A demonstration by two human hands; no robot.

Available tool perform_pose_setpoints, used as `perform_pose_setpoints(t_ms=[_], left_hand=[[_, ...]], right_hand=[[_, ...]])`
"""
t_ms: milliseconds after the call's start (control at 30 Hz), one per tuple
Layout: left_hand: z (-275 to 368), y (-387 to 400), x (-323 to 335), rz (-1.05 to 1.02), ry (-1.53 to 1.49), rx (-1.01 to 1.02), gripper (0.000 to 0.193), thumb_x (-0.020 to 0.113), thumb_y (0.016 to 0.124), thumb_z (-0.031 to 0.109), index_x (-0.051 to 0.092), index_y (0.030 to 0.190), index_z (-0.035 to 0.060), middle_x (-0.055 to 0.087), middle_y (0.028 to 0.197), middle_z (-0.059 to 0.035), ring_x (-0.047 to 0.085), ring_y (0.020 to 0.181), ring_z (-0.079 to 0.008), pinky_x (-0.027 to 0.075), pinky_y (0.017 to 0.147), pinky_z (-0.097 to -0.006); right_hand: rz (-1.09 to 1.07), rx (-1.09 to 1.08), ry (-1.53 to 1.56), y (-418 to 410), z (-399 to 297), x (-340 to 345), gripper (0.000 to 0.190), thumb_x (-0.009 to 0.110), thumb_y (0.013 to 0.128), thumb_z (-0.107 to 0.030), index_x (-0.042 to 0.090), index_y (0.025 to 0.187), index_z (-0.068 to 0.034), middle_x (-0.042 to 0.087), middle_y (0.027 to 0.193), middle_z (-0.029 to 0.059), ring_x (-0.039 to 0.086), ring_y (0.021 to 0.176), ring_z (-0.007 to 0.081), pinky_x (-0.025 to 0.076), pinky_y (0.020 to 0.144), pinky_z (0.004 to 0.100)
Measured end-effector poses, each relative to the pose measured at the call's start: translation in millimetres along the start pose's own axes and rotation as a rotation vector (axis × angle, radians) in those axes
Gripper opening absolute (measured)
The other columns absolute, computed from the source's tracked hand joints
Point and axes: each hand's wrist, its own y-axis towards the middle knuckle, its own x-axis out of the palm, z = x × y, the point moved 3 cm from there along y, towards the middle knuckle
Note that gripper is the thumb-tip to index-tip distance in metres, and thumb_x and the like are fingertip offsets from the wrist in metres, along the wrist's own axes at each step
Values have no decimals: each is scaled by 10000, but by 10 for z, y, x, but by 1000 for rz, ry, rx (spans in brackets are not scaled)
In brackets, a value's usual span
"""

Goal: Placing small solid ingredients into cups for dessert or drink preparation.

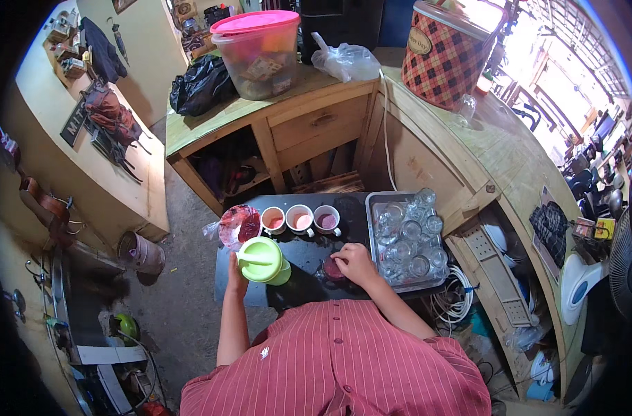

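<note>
My left hand holds a light green plastic pitcher with its lid on, above the dark table. My right hand has its fingers at the rim of a small vessel with dark red contents; whether they grip the rim or something in it is hidden. Behind them stand three white cups in a row: one with orange-red contents, one with pale pink and one with purple. A red patterned plate lies left of the cups.
A metal tray of glass jars or glasses stands at the table's right. Beyond the table is a wooden counter with a pink-lidded plastic tub, a black bag and a plaid container. Coiled white cable lies below the tray.
</note>
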Motion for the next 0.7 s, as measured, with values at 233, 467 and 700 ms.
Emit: perform_pose_setpoints(t_ms=[233, 467, 700], left_hand=[[60, -2, 219, 27, -51, 44, 503, 555, 874, 376, 526, 1226, 18, 629, 1114, -110, 617, 1024, -225, 477, 908, -359], [73, -191, 425, 142, -100, 55, 520, 636, 795, 188, 474, 1259, 17, 601, 1109, -94, 587, 1018, -206, 464, 889, -332], [128, -333, 946, 181, 18, 97, 425, 666, 760, 32, 487, 1146, 40, 586, 1155, -94, 560, 1044, -185, 437, 922, -308]], right_hand=[[34, 4, 101, -24, 13, -33, 107, 676, 726, -99, 735, 805, -59, 651, 715, 119, 635, 685, 290, 509, 653, 380], [-2, 139, 156, -38, 22, -87, 111, 693, 738, -99, 738, 831, -58, 664, 761, 126, 645, 721, 277, 515, 669, 352], [105, 263, 191, -68, -19, -307, 119, 697, 761, -115, 740, 859, -63, 669, 795, 126, 652, 764, 270, 515, 697, 344]])
